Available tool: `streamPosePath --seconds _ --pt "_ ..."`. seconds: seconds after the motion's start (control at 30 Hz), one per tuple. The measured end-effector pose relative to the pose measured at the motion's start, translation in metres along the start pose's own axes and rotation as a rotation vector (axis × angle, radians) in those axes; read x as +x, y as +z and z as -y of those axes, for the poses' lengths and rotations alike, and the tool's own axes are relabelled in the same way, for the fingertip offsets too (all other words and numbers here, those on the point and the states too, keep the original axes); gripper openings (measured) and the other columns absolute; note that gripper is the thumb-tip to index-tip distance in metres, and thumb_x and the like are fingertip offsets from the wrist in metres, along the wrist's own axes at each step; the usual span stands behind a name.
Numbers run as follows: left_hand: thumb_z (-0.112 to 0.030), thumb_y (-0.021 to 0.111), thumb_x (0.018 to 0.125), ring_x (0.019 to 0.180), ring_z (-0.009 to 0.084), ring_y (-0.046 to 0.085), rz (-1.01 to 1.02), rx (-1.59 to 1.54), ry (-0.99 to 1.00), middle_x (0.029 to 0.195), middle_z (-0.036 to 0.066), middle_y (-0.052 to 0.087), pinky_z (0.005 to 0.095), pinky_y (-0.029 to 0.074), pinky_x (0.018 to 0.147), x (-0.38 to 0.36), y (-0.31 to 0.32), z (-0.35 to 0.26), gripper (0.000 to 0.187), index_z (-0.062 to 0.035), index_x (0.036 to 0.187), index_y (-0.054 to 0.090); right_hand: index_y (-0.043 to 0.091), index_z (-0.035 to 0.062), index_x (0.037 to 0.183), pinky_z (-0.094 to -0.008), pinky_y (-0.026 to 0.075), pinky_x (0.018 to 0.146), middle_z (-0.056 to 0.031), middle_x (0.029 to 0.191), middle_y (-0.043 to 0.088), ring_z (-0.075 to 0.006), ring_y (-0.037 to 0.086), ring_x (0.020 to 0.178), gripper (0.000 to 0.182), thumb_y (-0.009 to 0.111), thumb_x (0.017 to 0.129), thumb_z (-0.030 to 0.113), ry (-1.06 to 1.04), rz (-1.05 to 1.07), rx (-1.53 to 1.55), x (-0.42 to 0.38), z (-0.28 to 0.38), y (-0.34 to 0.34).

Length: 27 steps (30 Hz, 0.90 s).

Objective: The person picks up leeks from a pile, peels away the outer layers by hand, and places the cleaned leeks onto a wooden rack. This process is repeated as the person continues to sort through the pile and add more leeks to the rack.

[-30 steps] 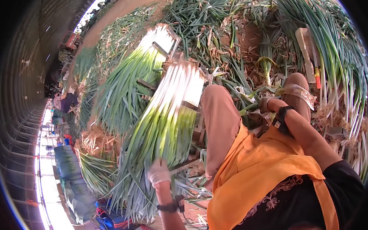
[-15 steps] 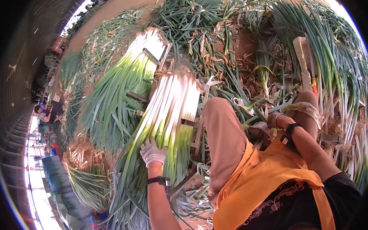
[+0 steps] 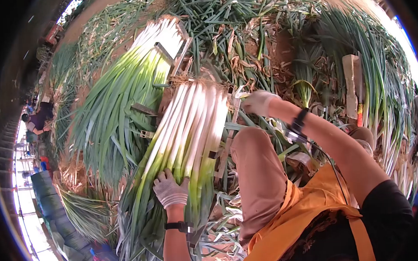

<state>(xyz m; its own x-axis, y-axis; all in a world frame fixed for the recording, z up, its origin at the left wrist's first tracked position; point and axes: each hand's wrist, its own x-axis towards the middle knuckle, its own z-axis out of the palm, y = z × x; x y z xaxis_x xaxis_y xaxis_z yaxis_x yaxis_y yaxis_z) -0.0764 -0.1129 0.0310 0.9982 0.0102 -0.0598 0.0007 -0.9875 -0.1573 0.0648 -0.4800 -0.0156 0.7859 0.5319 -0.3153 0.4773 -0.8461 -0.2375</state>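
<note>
My left hand (image 3: pixel 170 189), in a striped white glove, lies with fingers spread on the green part of a bundle of leeks (image 3: pixel 190 126). The bundle rests in a wood and metal frame (image 3: pixel 226 150), its white root ends at the top. My right hand (image 3: pixel 259 102), also gloved, is beside the frame's upper right end, near the roots. Its fingers are curled together around a small pale scrap whose nature is unclear.
A second leek bundle (image 3: pixel 123 87) lies in another frame at the upper left. Loose leeks (image 3: pixel 376 72) are piled at the right, near a wooden block (image 3: pixel 351 77). Leaf scraps cover the ground. A person (image 3: pixel 41 118) sits at the far left.
My right hand has moved from beside my knee up to the frame's upper right end. My left hand stays on the leeks. The view has shifted slightly.
</note>
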Motion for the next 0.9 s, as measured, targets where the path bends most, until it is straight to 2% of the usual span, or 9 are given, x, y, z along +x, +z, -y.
streamPosePath --seconds 0.03,0.07,0.33,0.43,0.57,0.7,0.77,0.8,0.9 --pt "-0.041 0.070 0.063 0.090 0.0328 0.049 0.009 -0.002 -0.004 0.103 0.015 0.051 0.0411 0.042 0.081 0.002 -0.001 0.000 0.065 -0.0001 0.110 0.053 0.060 0.0097 0.096 -0.0357 0.049 0.075 -0.0088 0.093 0.062 -0.0268 0.059 0.088 0.021 0.055 0.079 0.021 -0.487 -0.167 -0.340 0.034 0.001 0.003" --pt "-0.041 0.070 0.063 0.090 0.0326 0.049 0.019 -0.003 -0.010 0.103 0.015 0.051 0.0412 0.042 0.081 0.002 -0.001 0.000 0.066 -0.0001 0.111 0.053 0.061 0.0098 0.099 -0.0372 0.049 0.075 -0.0090 0.098 0.062 -0.0277 0.059 0.090 0.023 0.057 0.079 0.020 0.045 0.170 0.108 0.060 0.042 -0.031" --pt "-0.037 0.068 0.065 0.090 0.0331 0.047 0.034 -0.051 -0.007 0.105 0.015 0.050 0.0426 0.041 0.080 0.007 0.011 0.008 0.062 -0.0016 0.114 0.052 0.059 0.0039 0.106 -0.0383 0.050 0.075 -0.0153 0.098 0.061 -0.0305 0.061 0.086 0.030 0.056 0.080 0.018 -0.018 0.160 0.032 0.206 0.111 0.005" --pt "-0.035 0.067 0.066 0.089 0.0331 0.047 0.072 -0.080 -0.033 0.105 0.015 0.049 0.0432 0.041 0.080 0.010 0.010 0.009 0.062 -0.0021 0.115 0.051 0.063 0.0039 0.100 -0.0379 0.051 0.068 -0.0146 0.094 0.064 -0.0316 0.061 0.084 0.032 0.069 0.069 0.011 0.010 0.003 0.219 0.223 0.106 0.009" --pt "-0.032 0.064 0.068 0.088 0.0337 0.047 0.060 -0.101 -0.036 0.102 0.015 0.050 0.0435 0.041 0.079 0.016 0.010 0.009 0.055 -0.0013 0.112 0.053 0.063 0.0045 0.099 -0.0381 0.050 0.066 -0.0144 0.093 0.064 -0.0305 0.061 0.081 0.032 0.071 0.070 0.016 -0.053 0.184 0.209 0.230 0.094 0.009" --pt "-0.028 0.062 0.071 0.087 0.0340 0.048 0.020 -0.101 -0.002 0.099 0.014 0.052 0.0436 0.042 0.077 0.013 0.022 0.013 0.046 -0.0008 0.107 0.057 0.055 -0.0017 0.111 -0.0375 0.048 0.076 -0.0131 0.105 0.060 -0.0285 0.060 0.089 0.031 0.047 0.085 0.014 0.127 0.106 0.524 0.203 0.103 0.012" --pt "-0.027 0.062 0.071 0.086 0.0339 0.048 -0.009 -0.093 0.011 0.097 0.014 0.052 0.0437 0.042 0.077 0.018 0.021 0.015 0.043 -0.0018 0.105 0.059 0.062 0.0014 0.098 -0.0337 0.050 0.067 -0.0149 0.097 0.063 -0.0249 0.062 0.082 0.021 0.057 0.078 0.007 -0.014 0.006 0.144 0.201 0.106 0.002" --pt "-0.027 0.062 0.071 0.087 0.0340 0.049 -0.014 -0.082 0.010 0.096 0.014 0.053 0.0436 0.042 0.077 0.017 0.022 0.015 0.042 -0.0021 0.104 0.059 0.055 -0.0014 0.112 -0.0377 0.046 0.076 -0.0134 0.108 0.059 -0.0282 0.058 0.092 0.033 0.042 0.088 0.018 0.065 0.138 0.440 0.201 0.104 0.001" --pt "-0.027 0.062 0.070 0.087 0.0342 0.049 -0.034 -0.060 0.025 0.095 0.015 0.053 0.0436 0.043 0.076 0.017 0.024 0.014 0.042 -0.0022 0.103 0.059 0.055 0.0006 0.113 -0.0391 0.047 0.075 -0.0120 0.108 0.059 -0.0281 0.058 0.091 0.034 0.042 0.088 0.021 0.164 0.171 0.633 0.184 0.102 -0.008"
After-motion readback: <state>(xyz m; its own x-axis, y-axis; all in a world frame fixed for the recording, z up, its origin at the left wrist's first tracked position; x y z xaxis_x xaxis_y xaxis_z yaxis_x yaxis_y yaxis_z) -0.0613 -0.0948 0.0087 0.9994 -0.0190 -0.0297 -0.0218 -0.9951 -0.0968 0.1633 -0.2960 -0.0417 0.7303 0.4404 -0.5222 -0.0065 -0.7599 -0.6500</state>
